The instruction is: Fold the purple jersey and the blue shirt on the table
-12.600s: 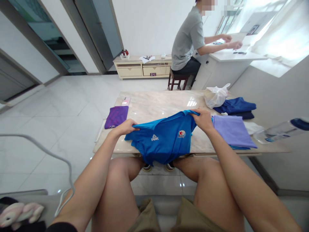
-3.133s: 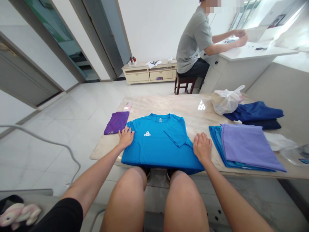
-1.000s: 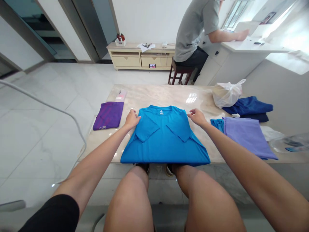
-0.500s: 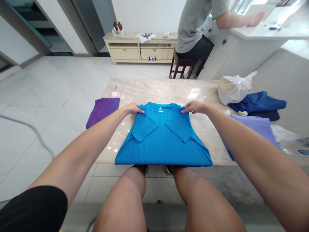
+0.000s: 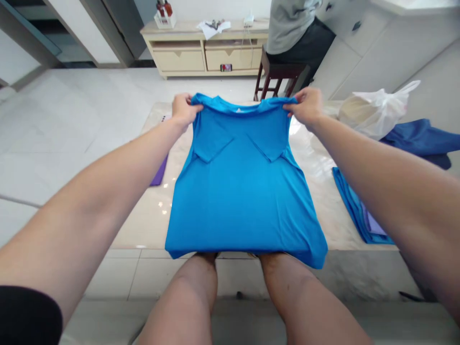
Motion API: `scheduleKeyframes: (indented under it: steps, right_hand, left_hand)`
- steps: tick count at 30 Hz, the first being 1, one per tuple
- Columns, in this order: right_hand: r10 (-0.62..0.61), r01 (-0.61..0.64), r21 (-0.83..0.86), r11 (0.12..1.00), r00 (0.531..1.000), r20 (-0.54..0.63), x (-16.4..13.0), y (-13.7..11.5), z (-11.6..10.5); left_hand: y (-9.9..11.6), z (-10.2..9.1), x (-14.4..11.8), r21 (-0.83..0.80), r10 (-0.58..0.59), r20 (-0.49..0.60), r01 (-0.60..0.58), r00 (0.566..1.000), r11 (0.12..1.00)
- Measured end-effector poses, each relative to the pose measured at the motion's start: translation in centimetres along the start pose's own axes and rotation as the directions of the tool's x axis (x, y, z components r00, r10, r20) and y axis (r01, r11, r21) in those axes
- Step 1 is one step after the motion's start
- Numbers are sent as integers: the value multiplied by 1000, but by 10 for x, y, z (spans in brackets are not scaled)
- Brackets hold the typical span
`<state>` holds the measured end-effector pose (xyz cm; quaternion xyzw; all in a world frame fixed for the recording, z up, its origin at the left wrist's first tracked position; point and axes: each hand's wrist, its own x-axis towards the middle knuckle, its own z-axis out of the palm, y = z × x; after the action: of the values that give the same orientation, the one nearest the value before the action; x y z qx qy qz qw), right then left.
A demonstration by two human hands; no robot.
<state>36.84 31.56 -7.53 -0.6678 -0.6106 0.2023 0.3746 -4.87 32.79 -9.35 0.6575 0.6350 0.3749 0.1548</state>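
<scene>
A blue T-shirt (image 5: pixel 237 182) is stretched between my hands, its sleeves folded inward over the front. My left hand (image 5: pixel 184 109) pinches one shoulder edge near the collar. The opposite shoulder is gripped by my right hand (image 5: pixel 307 106), thumb and fingers closed on the cloth. The collar end is raised above the marble-patterned table (image 5: pixel 140 215), while the hem hangs over the near edge by my knees. Part of a purple folded cloth (image 5: pixel 160 172) shows behind my left forearm. Beside my right forearm lie folded blue clothes (image 5: pixel 350 203) with a lilac piece.
A tied white plastic bag (image 5: pixel 375 112) and dark blue clothing (image 5: pixel 427 139) sit on the right. Beyond the table, a person (image 5: pixel 291 28) sits on a dark wooden stool (image 5: pixel 278 72) near a low cream cabinet (image 5: pixel 179 60). A phone (image 5: pixel 226 67) leans against the cabinet.
Both hands have lifted the shirt's collar end up and away from me, drawing the body longer. The hem now hangs lower past the table edge. The camera view has shifted down.
</scene>
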Motion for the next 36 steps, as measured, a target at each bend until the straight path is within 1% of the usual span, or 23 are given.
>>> scheduleKeyframes:
  steps: [1,2,4,5,6,8,10,11,13,14,16,17,19,23,24,25,26,29,31,32,33,35,36]
  right_hand:
    - [-46,47,14,999,995,-83,7,-10,-4]
    - [-114,119,28,992,982,-151,12,-20,-10]
    - [-238,257,57,965,944,-229,8,-35,-26]
    - [-294,319,72,945,926,-238,-1,-38,-34]
    - [-339,365,83,927,912,-230,-15,-38,-41]
    - [-378,395,66,916,907,-187,-53,-24,-52]
    - [-356,356,-9,934,931,-79,-98,2,-55]
    - [-338,337,-62,939,941,1,-120,18,-55]
    - [-312,339,-166,926,935,169,-158,48,-50]
    - [-294,350,-219,911,923,249,-174,61,-47]
    - [-274,388,-312,867,895,353,-196,79,-41]
    - [-283,418,-342,841,880,382,-203,85,-39]
    - [-354,510,-361,781,837,418,-209,89,-36]
    - [-549,720,-308,623,682,484,-202,85,-33]
    - [-575,749,-300,590,651,495,-200,83,-33]
    - [-593,768,-297,568,631,500,-198,81,-34]
    - [-604,777,-296,556,622,497,-199,79,-34]
    - [-613,772,-303,559,630,476,-209,75,-38]
    - [-596,765,-301,569,637,489,-222,76,-40]
    - [-576,751,-308,584,651,495,-230,78,-41]
    - [-547,724,-322,610,679,490,-239,81,-41]
    - [-461,624,-361,693,768,444,-256,87,-40]
    - [-407,559,-377,738,815,413,-265,90,-38]
  left_hand:
    - [8,-7,13,18,-1,-104,3,995,1000]
    - [17,-15,22,43,65,-182,-58,981,997]
    - [33,-34,23,99,230,-241,-212,943,972]
    - [39,-43,13,109,288,-252,-268,924,957]
    - [42,-50,-4,91,304,-259,-290,917,953]
    - [38,-58,-50,20,239,-275,-243,931,970]
    - [21,-57,-104,36,213,-199,-210,957,977]
    - [10,-54,-130,62,211,-133,-204,969,977]
    - [-14,-45,-172,135,187,46,-191,981,972]
    - [-25,-41,-188,175,184,135,-207,974,963]
    - [-40,-35,-209,237,215,250,-275,944,932]
    - [-44,-34,-214,259,240,284,-315,928,913]
    - [-45,-34,-217,281,301,341,-402,891,871]
    - [-36,-38,-206,242,392,506,-563,768,790]
    - [-34,-39,-203,235,399,525,-578,752,781]
    - [-32,-42,-200,237,400,524,-580,751,779]
    - [-30,-44,-200,247,399,507,-573,764,782]
    - [-28,-53,-208,283,387,438,-533,812,797]
    - [-27,-57,-222,310,360,426,-508,830,803]
    - [-27,-59,-231,333,331,416,-481,847,811]
    - [-27,-60,-240,363,287,396,-436,872,824]
    - [-28,-60,-259,425,152,331,-291,931,857]
    - [-28,-60,-267,448,77,304,-214,950,868]
